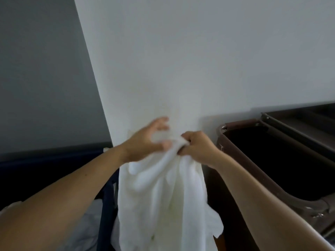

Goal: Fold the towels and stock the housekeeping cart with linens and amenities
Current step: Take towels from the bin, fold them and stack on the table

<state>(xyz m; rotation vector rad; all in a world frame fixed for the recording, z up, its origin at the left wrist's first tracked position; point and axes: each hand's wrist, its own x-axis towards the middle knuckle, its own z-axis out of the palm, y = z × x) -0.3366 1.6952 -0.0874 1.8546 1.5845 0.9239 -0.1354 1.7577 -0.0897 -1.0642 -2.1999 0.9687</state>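
White wall [199, 51] fills most of the view, with a grey wall [45, 69] on the left. I count one white towel [163, 196], two hands, one brown cart [239, 122] and one dark blue bin [54, 160].

The towel hangs down in the middle, in front of the white wall, between the bin and the cart. Both bare arms reach forward and up. The right hand [197, 147] is curled tight and grips the top of the towel, all bunched up. The left hand [145, 140] is just beside it, blurry, with its fingers spread wide and its thumb at the towel's top edge. The cart stands on the right with a dark hole in its top. Some pale cloth [87, 223] lies low down in the bin.
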